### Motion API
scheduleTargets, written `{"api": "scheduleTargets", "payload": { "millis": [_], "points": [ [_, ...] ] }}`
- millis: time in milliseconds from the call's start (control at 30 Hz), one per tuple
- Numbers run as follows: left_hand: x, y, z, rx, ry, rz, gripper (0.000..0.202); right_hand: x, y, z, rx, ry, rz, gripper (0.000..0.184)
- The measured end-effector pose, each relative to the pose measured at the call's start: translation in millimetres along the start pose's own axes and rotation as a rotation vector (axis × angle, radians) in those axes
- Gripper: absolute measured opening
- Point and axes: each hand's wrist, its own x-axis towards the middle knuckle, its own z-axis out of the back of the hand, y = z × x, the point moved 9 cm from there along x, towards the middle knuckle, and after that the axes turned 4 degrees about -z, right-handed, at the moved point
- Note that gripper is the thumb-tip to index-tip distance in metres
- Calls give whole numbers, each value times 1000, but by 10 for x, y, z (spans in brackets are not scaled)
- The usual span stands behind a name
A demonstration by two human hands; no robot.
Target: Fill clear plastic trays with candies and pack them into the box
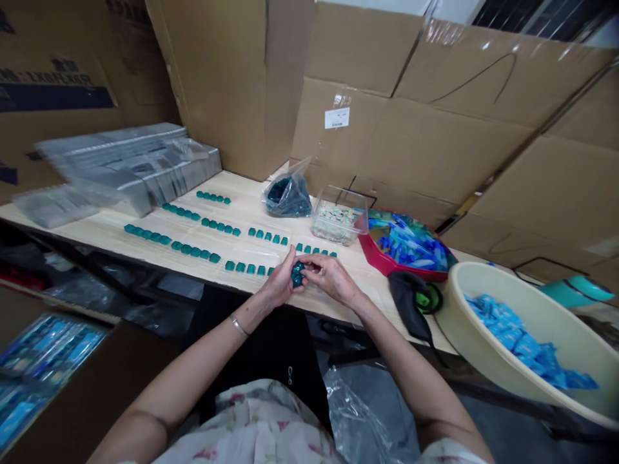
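My left hand (279, 282) and my right hand (327, 276) meet at the front edge of the wooden table (111, 233), fingers curled round a small cluster of teal pieces (297, 273) held between them. Just beyond the hands, rows of the same teal pieces (196, 251) lie in clear strips across the table. A clear bag of dark teal pieces (289, 194) stands behind them.
A clear tub (338, 218) and a red tray of blue packets (409, 243) sit right of the rows. A cream basin (488, 361) with blue packets is at the right, a black item (411, 298) beside it. Clear bag stacks (130, 164) lie far left. Cardboard boxes (435, 129) wall the back.
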Motion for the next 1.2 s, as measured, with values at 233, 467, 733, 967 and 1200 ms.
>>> {"api": "scheduleTargets", "payload": {
  "millis": [233, 467, 733, 967, 1200],
  "points": [
    [-33, -93, 9, 119, -1, -84, 43, 13, -302, 153, 376, -155, -224, 23],
    [-29, -261, 127, 554, -159, -313, 37, -94, -408, 230, 424, -252, -286, 23],
    [-82, -302, 82, 670, -151, -324, 27, -261, -310, 219, 304, -359, -160, 13],
    [-348, -490, -238, 1214, 29, -834, 15, -324, -401, 58, 615, -183, -356, 28],
    [-635, -415, 0, 1459, 45, -815, 17, -333, -547, 53, 497, -279, -309, 21]
  ]
}}
